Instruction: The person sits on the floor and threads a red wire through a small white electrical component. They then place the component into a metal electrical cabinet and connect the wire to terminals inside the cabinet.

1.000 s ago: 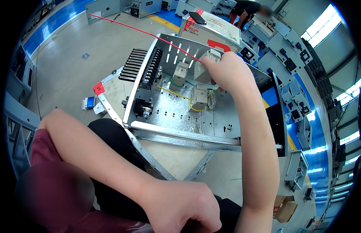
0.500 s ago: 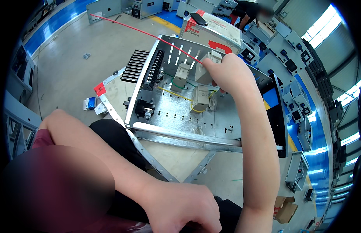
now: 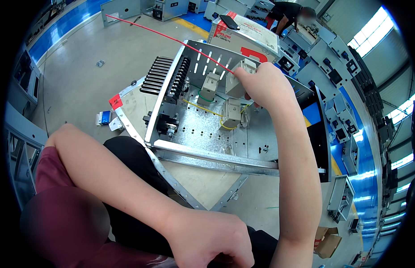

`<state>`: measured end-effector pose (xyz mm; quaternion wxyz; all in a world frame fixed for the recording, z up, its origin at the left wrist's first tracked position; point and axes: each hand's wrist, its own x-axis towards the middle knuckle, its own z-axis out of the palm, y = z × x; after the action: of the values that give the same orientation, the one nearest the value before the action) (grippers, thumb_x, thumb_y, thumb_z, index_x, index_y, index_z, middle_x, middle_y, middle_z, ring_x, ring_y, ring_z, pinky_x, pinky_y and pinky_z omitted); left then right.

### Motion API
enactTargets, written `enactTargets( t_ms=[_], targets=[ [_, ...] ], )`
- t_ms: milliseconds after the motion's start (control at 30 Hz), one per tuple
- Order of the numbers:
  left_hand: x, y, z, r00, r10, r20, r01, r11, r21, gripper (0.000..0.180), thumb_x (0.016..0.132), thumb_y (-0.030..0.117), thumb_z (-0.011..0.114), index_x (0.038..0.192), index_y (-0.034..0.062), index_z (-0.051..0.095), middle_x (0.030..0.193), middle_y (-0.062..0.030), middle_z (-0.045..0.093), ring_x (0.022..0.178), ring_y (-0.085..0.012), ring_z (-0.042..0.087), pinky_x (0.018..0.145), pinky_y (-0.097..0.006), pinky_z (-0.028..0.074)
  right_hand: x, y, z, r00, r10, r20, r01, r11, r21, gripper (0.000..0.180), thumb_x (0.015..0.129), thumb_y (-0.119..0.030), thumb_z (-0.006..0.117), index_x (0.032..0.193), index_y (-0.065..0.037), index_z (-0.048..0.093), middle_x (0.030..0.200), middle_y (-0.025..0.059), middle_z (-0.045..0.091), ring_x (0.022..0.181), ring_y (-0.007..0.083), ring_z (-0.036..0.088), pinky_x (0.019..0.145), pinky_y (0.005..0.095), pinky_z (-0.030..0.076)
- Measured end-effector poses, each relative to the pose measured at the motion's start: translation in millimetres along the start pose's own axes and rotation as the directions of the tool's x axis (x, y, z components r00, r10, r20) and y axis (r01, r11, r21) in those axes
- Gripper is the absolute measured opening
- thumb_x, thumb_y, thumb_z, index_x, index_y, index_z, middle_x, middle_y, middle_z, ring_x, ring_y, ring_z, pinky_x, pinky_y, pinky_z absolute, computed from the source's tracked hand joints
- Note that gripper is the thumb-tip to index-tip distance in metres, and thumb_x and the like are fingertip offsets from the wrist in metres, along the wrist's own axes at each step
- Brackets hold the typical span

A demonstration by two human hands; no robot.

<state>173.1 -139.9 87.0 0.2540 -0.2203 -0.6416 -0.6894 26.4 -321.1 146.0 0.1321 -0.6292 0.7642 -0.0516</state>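
My right hand (image 3: 263,82) reaches to the far side of a galvanized metal mounting panel (image 3: 207,129) and pinches the end of a long red wire (image 3: 171,39) beside a beige block component (image 3: 238,78). The wire runs up and left over the floor. Two more beige components (image 3: 210,85) (image 3: 231,115) stand on the panel, linked by yellow and green wires. My left hand (image 3: 212,239) rests closed on my dark trouser leg at the bottom, with nothing visible in it.
A black terminal strip (image 3: 178,80) and a black finned part (image 3: 156,75) sit on the panel's left. An angle-iron frame (image 3: 171,183) supports it. Grey cabinets (image 3: 332,85) line the right; a person (image 3: 290,13) bends over at the far top. A small blue item (image 3: 104,117) lies on the floor.
My right hand has stayed at the beige component with the red wire. My left arm and hand have barely shifted.
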Motion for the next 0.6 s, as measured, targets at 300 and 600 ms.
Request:
enactTargets(
  t_ms=[300,600],
  targets=[
    [-0.4,1.0,-1.4,0.996,-0.084,0.004,0.084,0.996,-0.014,0.046,0.072,0.034,0.096,0.064,0.0074,0.059,0.057,-0.0076,0.053,0.053,-0.0284,0.055,0.05,-0.038,0.039,-2.0,-1.0,-0.8,1.0,-0.008,0.001,0.008,1.0,0.001,0.059,0.098,-0.053,0.065,0.118,0.001,0.078,0.105,0.018,0.08,0.098,0.0282,0.079,0.087,0.0427,0.063],
    [0.0,0.3,1.2,0.999,-0.025,-0.03,0.025,1.0,-0.007,0.045,0.072,0.032,0.096,0.064,0.0078,0.059,0.057,-0.0077,0.053,0.053,-0.0287,0.056,0.049,-0.038,0.038,0.6,2.5,1.9,1.0,-0.011,-0.027,0.011,1.0,-0.002,0.06,0.097,-0.053,0.065,0.117,0.001,0.079,0.106,0.0192,0.08,0.098,0.0297,0.079,0.088,0.0426,0.063]
  ],
)
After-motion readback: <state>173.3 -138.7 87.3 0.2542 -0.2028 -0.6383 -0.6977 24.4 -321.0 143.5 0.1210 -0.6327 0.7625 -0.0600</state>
